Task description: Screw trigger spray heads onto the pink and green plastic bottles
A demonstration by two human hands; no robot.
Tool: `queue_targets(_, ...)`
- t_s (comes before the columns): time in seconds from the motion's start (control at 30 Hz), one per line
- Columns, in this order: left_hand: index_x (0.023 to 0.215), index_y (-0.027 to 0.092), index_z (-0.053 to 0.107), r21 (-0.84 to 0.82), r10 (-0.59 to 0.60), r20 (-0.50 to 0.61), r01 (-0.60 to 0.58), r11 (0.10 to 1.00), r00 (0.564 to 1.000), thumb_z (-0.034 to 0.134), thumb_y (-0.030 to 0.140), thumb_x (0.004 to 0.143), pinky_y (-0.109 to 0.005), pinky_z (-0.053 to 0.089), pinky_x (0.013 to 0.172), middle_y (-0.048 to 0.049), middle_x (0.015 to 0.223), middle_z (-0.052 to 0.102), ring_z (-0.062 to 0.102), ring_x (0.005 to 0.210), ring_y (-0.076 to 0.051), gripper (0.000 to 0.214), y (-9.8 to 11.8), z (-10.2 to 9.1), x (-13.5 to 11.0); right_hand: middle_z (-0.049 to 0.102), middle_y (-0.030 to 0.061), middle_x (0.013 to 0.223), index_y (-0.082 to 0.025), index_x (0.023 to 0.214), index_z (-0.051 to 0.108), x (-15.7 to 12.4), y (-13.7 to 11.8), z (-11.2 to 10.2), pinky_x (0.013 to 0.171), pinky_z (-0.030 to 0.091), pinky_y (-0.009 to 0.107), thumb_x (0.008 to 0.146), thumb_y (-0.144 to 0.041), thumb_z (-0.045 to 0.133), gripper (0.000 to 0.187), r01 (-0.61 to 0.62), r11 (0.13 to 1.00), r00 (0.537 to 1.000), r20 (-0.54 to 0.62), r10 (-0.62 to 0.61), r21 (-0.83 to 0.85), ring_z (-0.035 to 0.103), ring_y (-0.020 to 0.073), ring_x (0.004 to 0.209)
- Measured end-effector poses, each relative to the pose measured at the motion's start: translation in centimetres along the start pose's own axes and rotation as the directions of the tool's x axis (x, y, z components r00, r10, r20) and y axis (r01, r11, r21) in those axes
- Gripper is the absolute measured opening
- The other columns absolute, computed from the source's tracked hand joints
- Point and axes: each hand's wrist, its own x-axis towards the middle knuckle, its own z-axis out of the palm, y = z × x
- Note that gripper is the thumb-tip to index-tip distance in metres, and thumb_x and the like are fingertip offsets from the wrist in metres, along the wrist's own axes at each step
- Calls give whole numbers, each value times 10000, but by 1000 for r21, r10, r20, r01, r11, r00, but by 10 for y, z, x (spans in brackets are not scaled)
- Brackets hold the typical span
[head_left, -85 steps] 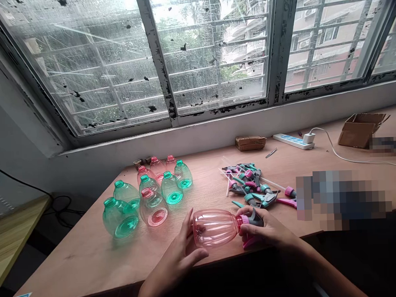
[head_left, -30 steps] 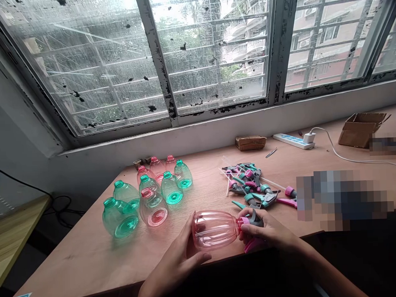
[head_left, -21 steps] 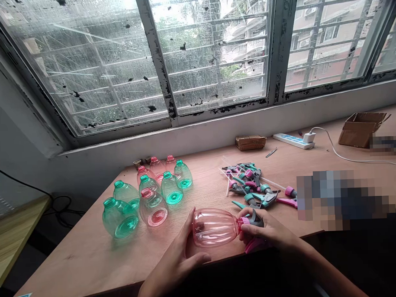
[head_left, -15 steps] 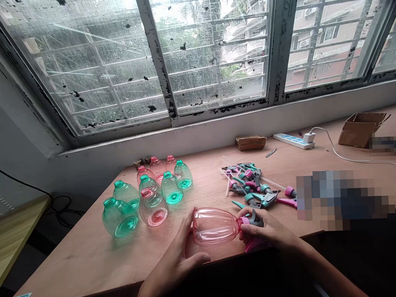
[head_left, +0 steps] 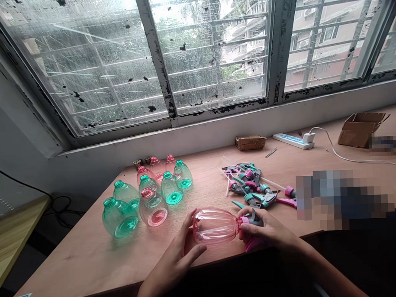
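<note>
A clear pink plastic bottle lies on its side just above the near edge of the wooden table, neck pointing right. My left hand cups its round base, fingers curled around it. My right hand is closed on the pink and grey spray trigger head seated at the bottle's neck. The pink trigger lever pokes out below my right fingers.
Several empty green and pink bottles stand at the left. A pile of spray trigger heads with dip tubes lies right of centre. Against the wall are a brown block, a power strip and a cardboard box.
The pink bottle has turned slightly in my hands and my left fingers have shifted along its base. My right hand stays on the trigger head.
</note>
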Motion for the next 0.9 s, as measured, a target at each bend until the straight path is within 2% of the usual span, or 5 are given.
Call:
queue_targets(0.2,1576,344,102,95,-6,14,5,995,1000,553,424,974,-468,215,1247,-30,1637,309,248,1513,-269,756,2,-1,2,749,49,800,-159,1034,555,1,0,0,694,518,290,882,-397,745,341,18,1000,1000,9,-18,7,683,174,728)
queue_targets(0.4,1577,312,152,153,-23,16,20,988,1000,584,440,953,-465,198,1256,-31,1648,278,227,1519,-277,771,-2,-2,1,750,52,803,-161,1028,553,1,0,0,703,517,298,886,-392,744,331,19,1000,1000,8,-19,8,683,178,735)
queue_targets(0.9,1580,288,133,172,-42,22,37,984,999,598,433,946,-449,196,1258,-42,1650,270,226,1520,-261,800,-1,-1,1,748,54,807,-158,1038,548,-1,0,0,702,513,301,887,-388,743,338,17,1000,1000,16,-17,5,683,180,739)
